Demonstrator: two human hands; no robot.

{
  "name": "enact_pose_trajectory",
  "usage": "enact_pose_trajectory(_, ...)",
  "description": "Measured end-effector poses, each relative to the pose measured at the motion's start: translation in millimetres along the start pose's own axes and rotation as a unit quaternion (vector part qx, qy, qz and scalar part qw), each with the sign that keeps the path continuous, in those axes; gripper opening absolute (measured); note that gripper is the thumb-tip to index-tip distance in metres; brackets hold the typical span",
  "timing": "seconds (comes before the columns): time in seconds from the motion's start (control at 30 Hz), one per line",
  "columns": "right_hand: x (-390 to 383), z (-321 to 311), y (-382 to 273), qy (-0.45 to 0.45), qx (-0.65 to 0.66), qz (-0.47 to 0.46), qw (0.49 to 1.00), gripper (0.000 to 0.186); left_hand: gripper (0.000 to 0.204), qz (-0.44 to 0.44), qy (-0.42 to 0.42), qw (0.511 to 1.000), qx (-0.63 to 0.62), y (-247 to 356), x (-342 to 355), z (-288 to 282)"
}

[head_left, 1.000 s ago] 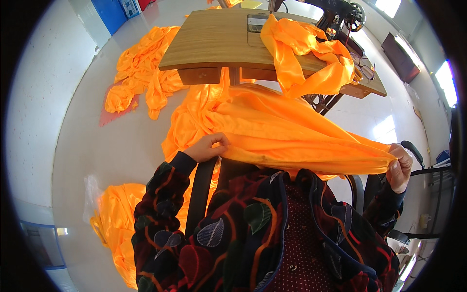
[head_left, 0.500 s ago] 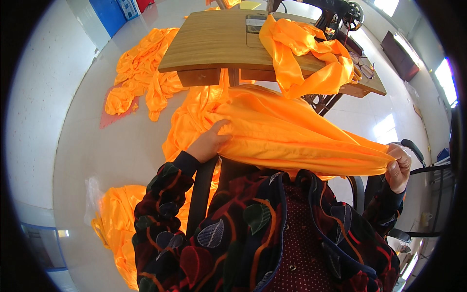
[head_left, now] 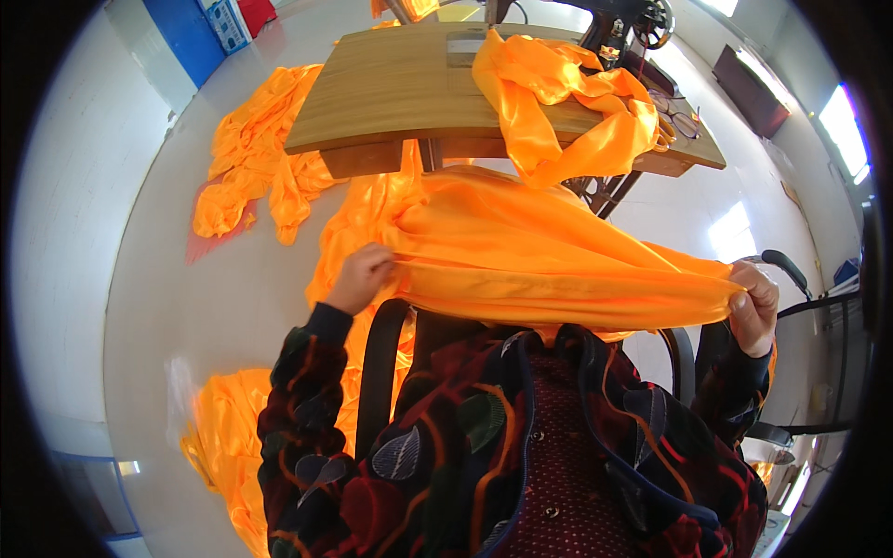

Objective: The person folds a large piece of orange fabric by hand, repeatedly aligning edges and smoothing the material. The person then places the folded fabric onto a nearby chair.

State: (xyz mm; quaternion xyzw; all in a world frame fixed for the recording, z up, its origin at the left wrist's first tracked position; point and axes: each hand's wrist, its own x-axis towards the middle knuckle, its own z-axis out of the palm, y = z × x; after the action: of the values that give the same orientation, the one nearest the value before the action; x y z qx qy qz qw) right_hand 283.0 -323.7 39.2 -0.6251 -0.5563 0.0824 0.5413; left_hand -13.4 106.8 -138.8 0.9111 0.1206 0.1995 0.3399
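A wide piece of shiny orange fabric [head_left: 521, 237] stretches across my lap between both hands. My left hand [head_left: 366, 276] is closed on its left edge, with the fingers curled in. At the far right end, my right hand [head_left: 753, 307] pinches the cloth between thumb and fingers. The lower edge runs nearly straight and taut from hand to hand, while loose folds spread above it toward the table. More of the fabric hangs down at the left, beside my chair's armrest [head_left: 379, 372].
Ahead stands a wooden sewing table [head_left: 391, 88] with a black sewing machine [head_left: 619, 28]. A twisted orange strip [head_left: 521, 93] hangs over its front edge, near eyeglasses [head_left: 686, 123]. Heaps of orange cloth lie on the floor, one on the far left [head_left: 265, 116], another nearer [head_left: 233, 418].
My left hand has shifted left and slightly down, its fingers now closed at the fabric's edge. The right hand keeps its pinch. The whole view has shifted a little.
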Motion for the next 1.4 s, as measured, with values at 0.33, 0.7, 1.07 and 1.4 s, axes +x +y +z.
enact_pose_trajectory(0.33, 23.4, -3.9, 8.1, -0.027, -0.185, 0.023, 0.982, 0.008, 0.007, -0.049, 0.08, 0.989, -0.111, 32.7, -46.5, -99.4)
enact_pose_trajectory(0.7, 20.6, -15.6, 35.0, 0.009, -0.129, 0.062, 0.99, 0.011, 0.008, -0.089, 0.11, 0.974, -0.177, 44.5, -45.9, -90.6)
enact_pose_trajectory(1.07, 58.8, 53.8, 41.1, 0.119, -0.419, 0.007, 0.9, 0.031, 0.014, -0.023, 0.154, 0.947, -0.281, 94.2, -21.7, -37.8)
enact_pose_trajectory(1.4, 73.5, 238.5, 18.8, -0.232, 0.163, 0.14, 0.949, 0.032, 0.009, 0.058, 0.082, 0.984, -0.148, 145.4, -2.3, 10.5)
